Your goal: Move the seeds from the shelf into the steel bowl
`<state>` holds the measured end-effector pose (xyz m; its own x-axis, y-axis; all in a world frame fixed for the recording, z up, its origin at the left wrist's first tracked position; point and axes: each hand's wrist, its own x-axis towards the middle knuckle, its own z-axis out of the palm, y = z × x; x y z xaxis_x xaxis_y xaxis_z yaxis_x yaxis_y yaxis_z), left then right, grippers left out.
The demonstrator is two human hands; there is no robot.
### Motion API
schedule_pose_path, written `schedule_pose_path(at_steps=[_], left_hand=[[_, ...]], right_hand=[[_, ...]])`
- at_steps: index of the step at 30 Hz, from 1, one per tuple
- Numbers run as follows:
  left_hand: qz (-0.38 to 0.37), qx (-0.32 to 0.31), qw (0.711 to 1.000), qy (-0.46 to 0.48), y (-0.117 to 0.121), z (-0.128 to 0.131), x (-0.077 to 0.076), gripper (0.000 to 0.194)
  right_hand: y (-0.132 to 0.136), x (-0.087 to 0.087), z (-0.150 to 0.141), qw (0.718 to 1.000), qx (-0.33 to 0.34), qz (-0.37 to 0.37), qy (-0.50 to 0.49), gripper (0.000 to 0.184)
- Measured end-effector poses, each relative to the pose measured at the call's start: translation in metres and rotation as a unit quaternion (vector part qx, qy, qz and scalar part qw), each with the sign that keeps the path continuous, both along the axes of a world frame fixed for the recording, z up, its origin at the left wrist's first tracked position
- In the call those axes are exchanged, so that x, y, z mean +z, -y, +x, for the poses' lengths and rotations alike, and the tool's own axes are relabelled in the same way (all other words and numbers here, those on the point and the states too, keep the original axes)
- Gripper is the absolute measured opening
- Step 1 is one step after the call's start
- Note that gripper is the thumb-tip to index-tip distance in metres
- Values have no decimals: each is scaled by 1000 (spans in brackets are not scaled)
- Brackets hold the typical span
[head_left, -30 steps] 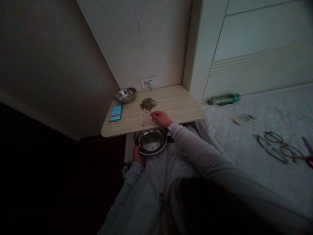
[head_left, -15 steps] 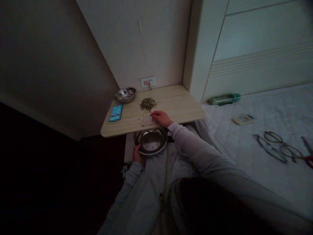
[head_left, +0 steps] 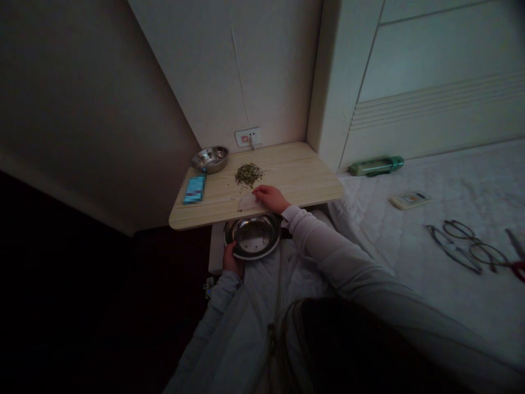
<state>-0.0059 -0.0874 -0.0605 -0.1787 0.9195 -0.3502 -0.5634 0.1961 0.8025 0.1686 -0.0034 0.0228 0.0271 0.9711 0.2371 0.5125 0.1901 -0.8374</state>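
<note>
My left hand (head_left: 232,258) grips the near left rim of a steel bowl (head_left: 255,253), tilted under the tabletop's front edge with a few small bits inside. On the wooden tabletop (head_left: 295,169), my right hand (head_left: 269,198) is closed on a thin, clear plastic piece (head_left: 246,202), which lies flat near the edge. A few dark grains sit by the plastic piece. Just beyond it is a loose heap of small greenish grains (head_left: 248,174), with several scattered around. My fingertips hide part of the plastic piece.
A second steel bowl (head_left: 210,159) and a lit phone (head_left: 194,189) stand on the tabletop's left side. Behind it is a wall socket (head_left: 248,137) with a plug. On the white bed at right lie a green case (head_left: 376,166), a pale handheld device (head_left: 410,200), eyeglasses (head_left: 488,253) and red-handled scissors (head_left: 517,268).
Hardly anything differs. My right hand and the clear plastic piece have stayed almost in place, and my left hand still holds the bowl.
</note>
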Motion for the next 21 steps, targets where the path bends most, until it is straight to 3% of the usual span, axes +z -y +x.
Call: schedule_pose_path(at_steps=[15, 18, 21], left_hand=[[-82, 2, 994, 73, 1, 5, 10, 11], [-77, 13, 994, 80, 1, 5, 11, 9], [-51, -14, 996, 74, 2, 3, 9, 9]], right_hand=[[-1, -3, 0, 1000, 13, -4, -17, 19], [-1, -2, 0, 1000, 15, -8, -23, 19], [1, 0, 0, 1000, 12, -12, -18, 19]])
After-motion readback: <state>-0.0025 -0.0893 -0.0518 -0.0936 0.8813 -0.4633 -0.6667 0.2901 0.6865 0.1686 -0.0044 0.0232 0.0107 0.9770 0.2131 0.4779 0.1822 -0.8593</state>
